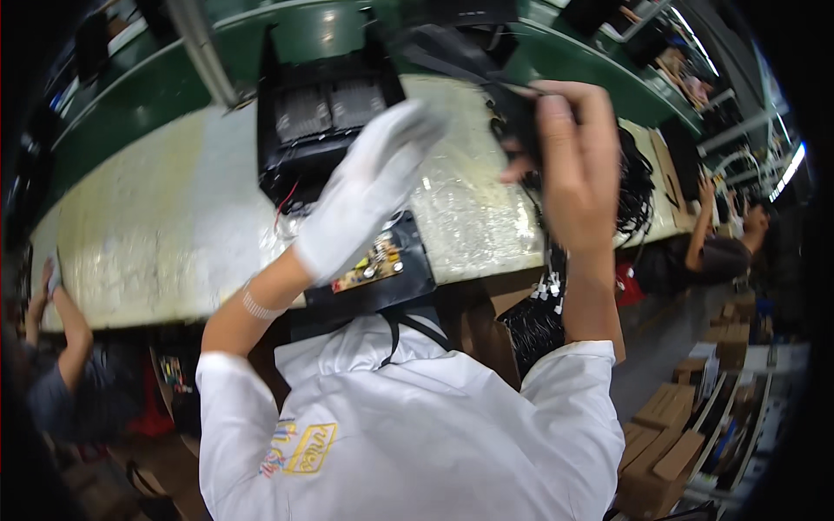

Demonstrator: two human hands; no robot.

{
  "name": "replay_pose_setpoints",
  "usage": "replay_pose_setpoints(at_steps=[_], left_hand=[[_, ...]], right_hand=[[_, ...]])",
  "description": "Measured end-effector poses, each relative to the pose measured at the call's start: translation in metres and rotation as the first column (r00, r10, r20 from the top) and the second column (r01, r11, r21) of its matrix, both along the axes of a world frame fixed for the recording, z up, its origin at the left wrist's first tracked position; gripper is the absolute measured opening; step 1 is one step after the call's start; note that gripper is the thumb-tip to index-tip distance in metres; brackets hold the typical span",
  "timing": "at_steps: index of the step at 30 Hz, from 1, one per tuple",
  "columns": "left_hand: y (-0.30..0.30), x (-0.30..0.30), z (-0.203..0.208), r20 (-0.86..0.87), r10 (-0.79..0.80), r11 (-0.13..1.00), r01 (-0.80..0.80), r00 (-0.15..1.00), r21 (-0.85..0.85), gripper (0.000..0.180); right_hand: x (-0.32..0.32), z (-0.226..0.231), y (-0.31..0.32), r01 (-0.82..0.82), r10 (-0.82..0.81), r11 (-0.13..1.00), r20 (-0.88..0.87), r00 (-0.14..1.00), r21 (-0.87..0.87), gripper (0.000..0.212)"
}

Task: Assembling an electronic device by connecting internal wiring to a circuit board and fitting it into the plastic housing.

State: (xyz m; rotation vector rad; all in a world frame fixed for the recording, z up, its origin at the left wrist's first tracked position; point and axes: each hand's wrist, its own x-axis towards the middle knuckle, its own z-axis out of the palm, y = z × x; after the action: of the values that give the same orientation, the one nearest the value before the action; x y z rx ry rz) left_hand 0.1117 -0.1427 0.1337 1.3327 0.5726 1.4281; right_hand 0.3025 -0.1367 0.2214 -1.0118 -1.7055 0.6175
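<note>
My left hand [365,187], in a white glove, reaches over the bench beside a black plastic housing [287,165]. Its fingers are stretched out and blurred at the tips, with nothing seen in them. Two grey ribbed blocks [330,108] sit inside the housing, and a thin red wire [285,204] shows at its near end. Under my left wrist, a circuit board [372,265] lies on a dark panel [417,252]. My bare right hand [578,165] is raised, its fingers closed round a dark, flat, blurred piece [460,61] whose exact kind I cannot make out.
A bundle of black cables [636,187] lies right of my right hand; more cables with white connectors [547,291] hang at the bench's near edge. A metal post [201,52] rises at the back left. Co-workers' arms [74,317] show on both sides. Cardboard boxes [665,434] stand lower right.
</note>
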Motion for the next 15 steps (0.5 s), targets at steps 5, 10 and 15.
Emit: replay_pose_setpoints(at_steps=[5, 10, 15], left_hand=[[0.020, -0.005, 0.053, 0.291, 0.142, 0.989, -0.127, 0.946, -0.072, 0.046], [0.036, -0.041, 0.066, 0.697, -0.108, 0.994, 0.082, 0.709, 0.070, 0.022], [0.058, -0.064, 0.081, 0.691, 0.184, 0.983, -0.140, 0.699, -0.120, 0.021]], right_hand=[[-0.046, -0.042, -0.002, -0.558, 0.429, 0.800, -0.442, 0.788, -0.219, 0.043], [-0.042, -0.118, 0.021, -0.721, 0.628, 0.566, -0.358, 0.691, -0.399, 0.048], [-0.038, -0.147, 0.014, -0.749, 0.682, 0.498, -0.337, 0.649, -0.437, 0.040]])
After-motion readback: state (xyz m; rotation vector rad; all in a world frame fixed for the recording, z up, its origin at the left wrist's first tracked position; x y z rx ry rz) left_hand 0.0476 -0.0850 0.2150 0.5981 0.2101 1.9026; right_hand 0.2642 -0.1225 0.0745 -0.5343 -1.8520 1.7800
